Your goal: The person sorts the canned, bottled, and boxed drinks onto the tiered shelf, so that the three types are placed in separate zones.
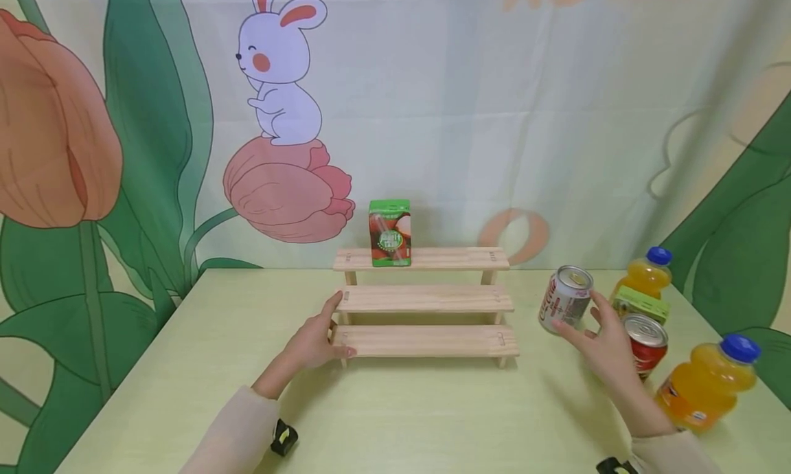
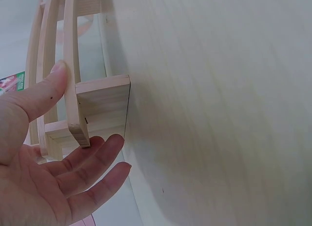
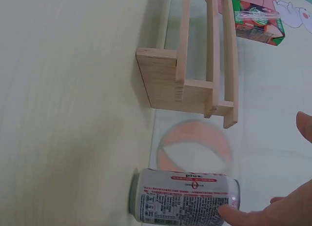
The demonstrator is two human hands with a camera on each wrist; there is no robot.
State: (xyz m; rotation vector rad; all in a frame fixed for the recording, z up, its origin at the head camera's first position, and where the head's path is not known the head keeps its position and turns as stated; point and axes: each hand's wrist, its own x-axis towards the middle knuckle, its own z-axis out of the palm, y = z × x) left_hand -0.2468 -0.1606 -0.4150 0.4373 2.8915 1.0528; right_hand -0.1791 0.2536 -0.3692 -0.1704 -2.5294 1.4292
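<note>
gripped the left end of the stepped rack [image 1: 426, 299] with the left hand [image 1: 312, 338], probably to steady light, smooth, pale-grained wood. spread the right hand [image 1: 608, 347] round the upright can [image 1: 564, 302] on the table [image 1: 426, 419], near the rack's right end, with thumb apart from the slick metal, likely to suit a cylinder's curve. showed the boxy, glossy carton [image 1: 391, 232] upright on the top step, apparently placed to face frontward.

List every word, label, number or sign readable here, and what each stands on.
"plus": white-and-silver metal can; its other print is too small or blurred.
"fruit", probably: green-and-red cardboard carton; the rest is blurred.
Unreadable: the two blue-capped orange plastic bottles, the red-and-silver metal can, the light-green box.
Pale-orange lettering, cut off: white printed cloth backdrop.
</note>
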